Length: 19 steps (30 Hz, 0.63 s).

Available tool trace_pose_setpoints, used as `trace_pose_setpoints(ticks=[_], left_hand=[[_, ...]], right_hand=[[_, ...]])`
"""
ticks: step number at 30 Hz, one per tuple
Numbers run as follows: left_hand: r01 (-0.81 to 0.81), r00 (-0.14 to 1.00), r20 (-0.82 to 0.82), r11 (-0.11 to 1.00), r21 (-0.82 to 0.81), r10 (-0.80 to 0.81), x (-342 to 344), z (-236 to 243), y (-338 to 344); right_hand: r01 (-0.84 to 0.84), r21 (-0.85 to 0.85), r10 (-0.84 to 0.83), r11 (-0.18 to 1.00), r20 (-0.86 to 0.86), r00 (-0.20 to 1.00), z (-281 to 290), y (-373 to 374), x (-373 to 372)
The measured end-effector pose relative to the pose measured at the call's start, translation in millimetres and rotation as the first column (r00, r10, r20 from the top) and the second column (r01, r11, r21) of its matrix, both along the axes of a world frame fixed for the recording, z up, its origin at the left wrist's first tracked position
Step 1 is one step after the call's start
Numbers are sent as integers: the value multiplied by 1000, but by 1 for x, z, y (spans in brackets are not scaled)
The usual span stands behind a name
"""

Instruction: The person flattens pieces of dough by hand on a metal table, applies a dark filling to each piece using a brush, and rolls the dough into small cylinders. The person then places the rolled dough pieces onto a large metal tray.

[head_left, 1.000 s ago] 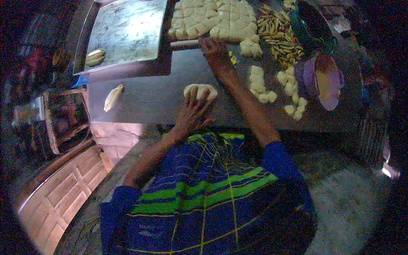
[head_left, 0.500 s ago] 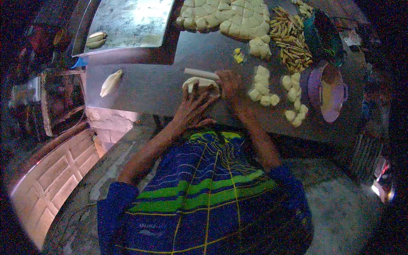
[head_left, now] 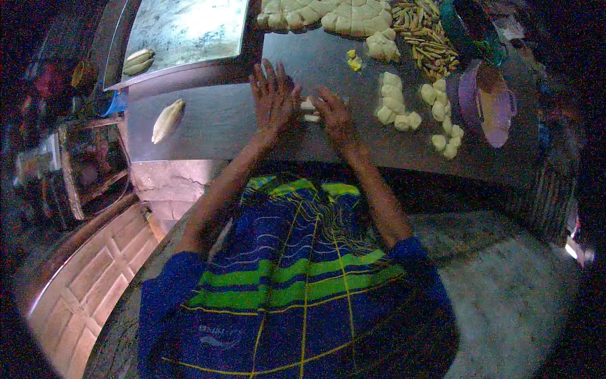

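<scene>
My left hand (head_left: 275, 101) lies flat on the dark worktop with its fingers stretched and spread. Close to its right, my right hand (head_left: 334, 117) rests with slightly bent, parted fingers over pale pieces. Between the hands show a short stretch of a pale rod (head_left: 307, 105) and, just nearer, a pale strip of dough (head_left: 311, 118); the hands cover the rest. A shaped, pointed piece of dough (head_left: 168, 121) sits alone on the left. Cut dough lumps (head_left: 392, 101) stand in a row to the right of my right hand.
A metal baking tray (head_left: 189, 31) at the far left bears shaped dough pieces (head_left: 138, 62). Along the back lie a scored dough slab (head_left: 356, 18), a yellow lump (head_left: 354, 60) and a heap of brownish sticks (head_left: 429, 44). More lumps (head_left: 435, 101) and a purple basin (head_left: 468, 101) are at right.
My left hand has moved away from me and slightly left, off the flattened dough. My right hand now covers part of the rod and the dough, which shows as a narrow strip.
</scene>
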<state>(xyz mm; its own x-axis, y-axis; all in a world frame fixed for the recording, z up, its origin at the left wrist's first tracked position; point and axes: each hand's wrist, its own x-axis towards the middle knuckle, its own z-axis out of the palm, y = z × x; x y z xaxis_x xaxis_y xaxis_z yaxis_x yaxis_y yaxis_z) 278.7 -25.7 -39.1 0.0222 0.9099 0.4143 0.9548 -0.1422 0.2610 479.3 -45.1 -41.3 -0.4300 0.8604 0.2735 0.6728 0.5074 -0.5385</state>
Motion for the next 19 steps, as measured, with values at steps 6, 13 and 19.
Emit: trace_pose_setpoints(ticks=[6, 13, 19], left_hand=[[126, 988, 104, 985, -115, -114, -2, 10, -17], [170, 982, 115, 969, -179, -151, -5, 9, -47], [159, 981, 140, 968, -194, -133, -8, -34, -69]], right_hand=[[60, 49, -60, 997, 1, 998, 1, -11, 1], [80, 82, -84, 993, 45, 995, -7, -37, 1], [89, 77, -94, 993, 71, 993, -31, -59, 11]])
